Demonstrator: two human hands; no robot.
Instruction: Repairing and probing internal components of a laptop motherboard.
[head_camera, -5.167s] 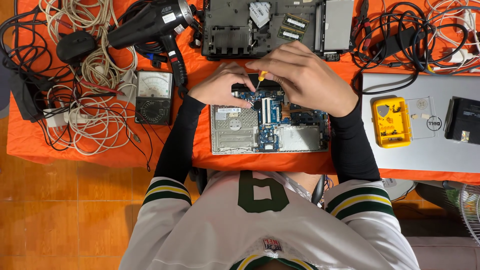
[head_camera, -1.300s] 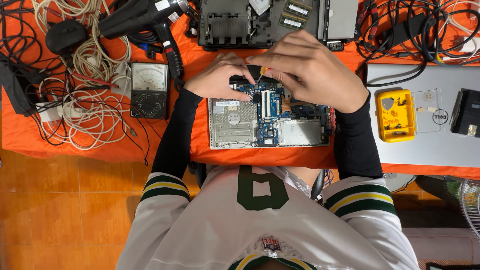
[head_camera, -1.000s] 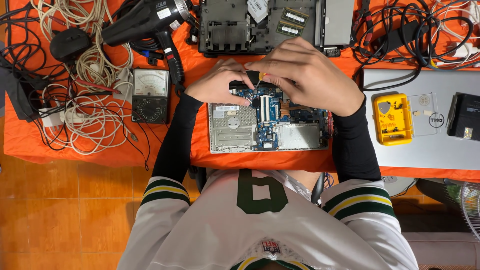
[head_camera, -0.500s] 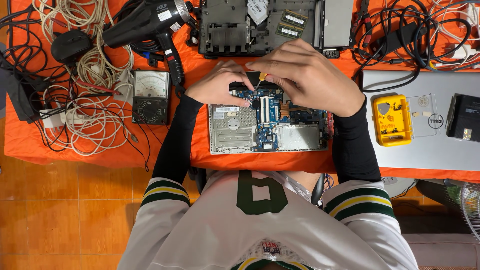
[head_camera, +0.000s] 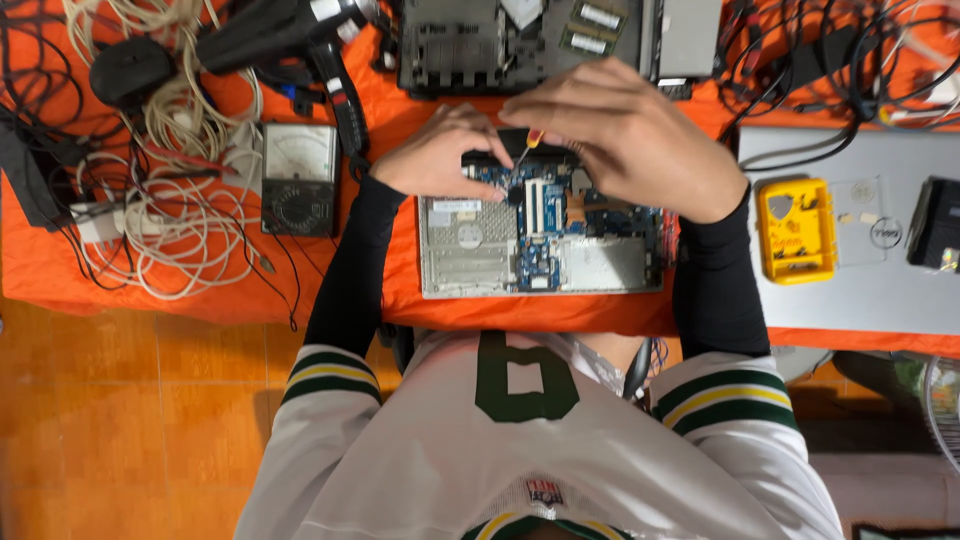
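Little has shifted since half a second ago: right hand (head_camera: 630, 135) still pinches a screwdriver (head_camera: 524, 152) over the laptop (head_camera: 540, 235) on the tabletop (head_camera: 400, 110), left hand (head_camera: 440, 150) steadying, grip unclear; a slip could gouge the board.

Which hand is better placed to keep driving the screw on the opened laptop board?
Right. The right hand holds the small screwdriver with its tip down on the blue board. The left hand rests on the board's upper left edge, steadying it.
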